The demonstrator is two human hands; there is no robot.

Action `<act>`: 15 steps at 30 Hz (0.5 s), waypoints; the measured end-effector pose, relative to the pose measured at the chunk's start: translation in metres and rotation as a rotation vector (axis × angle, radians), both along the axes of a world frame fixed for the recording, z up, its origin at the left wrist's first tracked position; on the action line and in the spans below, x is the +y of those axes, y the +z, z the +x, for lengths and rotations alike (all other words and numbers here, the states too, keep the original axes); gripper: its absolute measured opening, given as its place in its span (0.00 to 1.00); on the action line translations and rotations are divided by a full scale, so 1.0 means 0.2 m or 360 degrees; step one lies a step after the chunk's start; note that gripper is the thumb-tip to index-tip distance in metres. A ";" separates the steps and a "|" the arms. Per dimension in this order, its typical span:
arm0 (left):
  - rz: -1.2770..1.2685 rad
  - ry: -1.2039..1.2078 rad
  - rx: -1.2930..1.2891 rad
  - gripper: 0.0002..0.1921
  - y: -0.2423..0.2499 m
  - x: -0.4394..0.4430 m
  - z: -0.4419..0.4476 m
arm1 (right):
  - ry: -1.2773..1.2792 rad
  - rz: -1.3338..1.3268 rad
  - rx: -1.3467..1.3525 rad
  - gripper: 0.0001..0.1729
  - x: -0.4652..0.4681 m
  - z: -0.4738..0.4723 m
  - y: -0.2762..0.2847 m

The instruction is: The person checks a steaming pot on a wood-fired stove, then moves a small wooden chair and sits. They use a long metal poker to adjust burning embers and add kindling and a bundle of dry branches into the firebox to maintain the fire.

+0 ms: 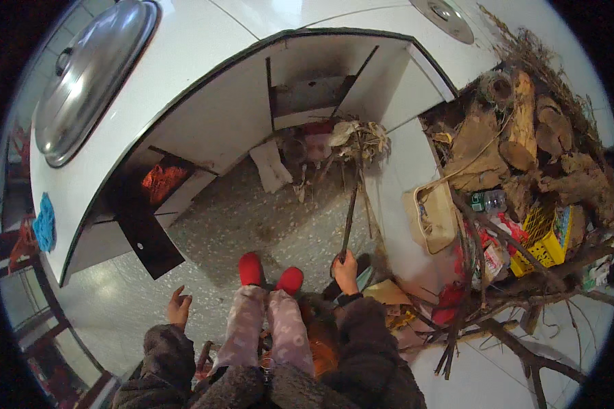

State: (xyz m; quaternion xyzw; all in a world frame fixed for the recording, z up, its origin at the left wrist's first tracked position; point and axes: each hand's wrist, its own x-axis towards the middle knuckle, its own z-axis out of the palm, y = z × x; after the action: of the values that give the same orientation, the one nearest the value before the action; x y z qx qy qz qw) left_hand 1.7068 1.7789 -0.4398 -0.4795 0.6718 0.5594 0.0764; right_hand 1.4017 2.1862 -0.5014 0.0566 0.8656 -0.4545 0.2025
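Observation:
My right hand (346,273) is closed around the near end of a long dark stick (350,220). The stick's far end reaches a clump of dry leaves and husks (359,140) against the white side wall; whether the two are joined I cannot tell. My left hand (179,307) hangs over the floor with its fingers apart and nothing in it. Ahead of it, a black metal firebox door (151,245) stands swung out from the white tiled stove (220,117). Orange fire (166,181) glows in that opening.
A second, sooty stove opening (312,94) is further right. A large metal lid (94,82) sits on top, near a blue cloth (44,222). Firewood logs (476,143), a beige plastic basket (430,217), a yellow crate (540,245) and branches (522,353) crowd the right side.

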 end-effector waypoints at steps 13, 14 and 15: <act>-0.0037 0.0469 0.0506 0.32 -0.44 0.27 -0.11 | 0.1023 0.0141 -0.0256 0.11 0.22 0.46 0.49; -0.0015 0.0463 0.0613 0.31 -0.47 0.28 -0.10 | 0.1158 0.0097 -0.0325 0.14 0.20 0.46 0.51; -0.0059 0.0480 0.0600 0.31 -0.49 0.29 -0.09 | 0.1282 0.0056 -0.0386 0.17 0.18 0.46 0.52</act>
State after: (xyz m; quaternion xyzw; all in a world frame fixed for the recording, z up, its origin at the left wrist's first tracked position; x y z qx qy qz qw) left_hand 1.6888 1.8359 -0.5373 -0.4628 0.6051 0.6317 -0.1434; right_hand 1.4934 2.2221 -0.3966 -0.2297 0.7961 -0.3141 0.4635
